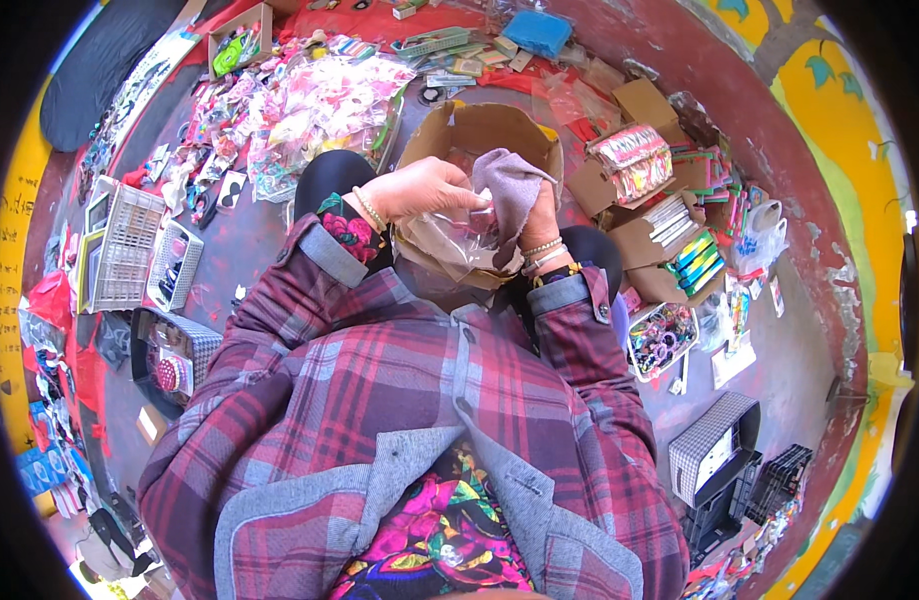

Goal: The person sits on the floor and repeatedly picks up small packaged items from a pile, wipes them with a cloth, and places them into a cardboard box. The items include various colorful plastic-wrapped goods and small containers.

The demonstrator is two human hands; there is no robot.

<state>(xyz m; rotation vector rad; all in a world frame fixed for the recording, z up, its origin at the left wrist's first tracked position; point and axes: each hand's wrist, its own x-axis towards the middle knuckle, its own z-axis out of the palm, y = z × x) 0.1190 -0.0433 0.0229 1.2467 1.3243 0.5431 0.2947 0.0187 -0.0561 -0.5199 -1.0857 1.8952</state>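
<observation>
My left hand [426, 188] grips the edge of a clear plastic bag [457, 240] that hangs over an open cardboard box [479, 128] in front of me. My right hand [540, 222] is mostly hidden behind a mauve piece of cloth [512, 190] that it holds at the bag's mouth. Both hands meet over the box, with plaid sleeves and bead bracelets at the wrists. What lies inside the box is hidden by the bag and cloth.
Packets of pink hair accessories [309, 100] lie spread at the upper left. White plastic baskets [129, 245] stand at the left. Open cardboard boxes of coloured combs and clips [669, 225] and a tray of hair ties [661, 338] sit at the right.
</observation>
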